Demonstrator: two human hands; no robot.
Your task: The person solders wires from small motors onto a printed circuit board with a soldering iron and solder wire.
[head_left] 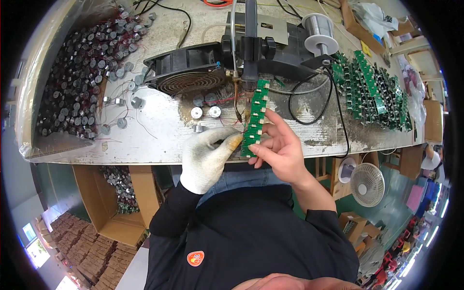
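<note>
My bare right hand [279,147] grips a long green circuit board strip [256,116] near its lower end, thumb on its face and fingers behind. The strip runs upright over the table's front edge, its top close under the black soldering head [249,63]. My left hand [208,157], in a white glove with a stained fingertip, is closed in a pinch at the strip's left edge; whatever lies between its fingertips is too small to make out. Just beyond the glove, two small round motors [214,112] show white faces, with grey ones behind them on red wires.
A black fan [186,70] stands left of the soldering head, a solder wire spool [320,35] to its right. Many loose motors [82,82] lie at the left, piled green board strips [369,89] at the right. A black cable [316,121] loops between. Below the table sits an open cardboard box [137,193].
</note>
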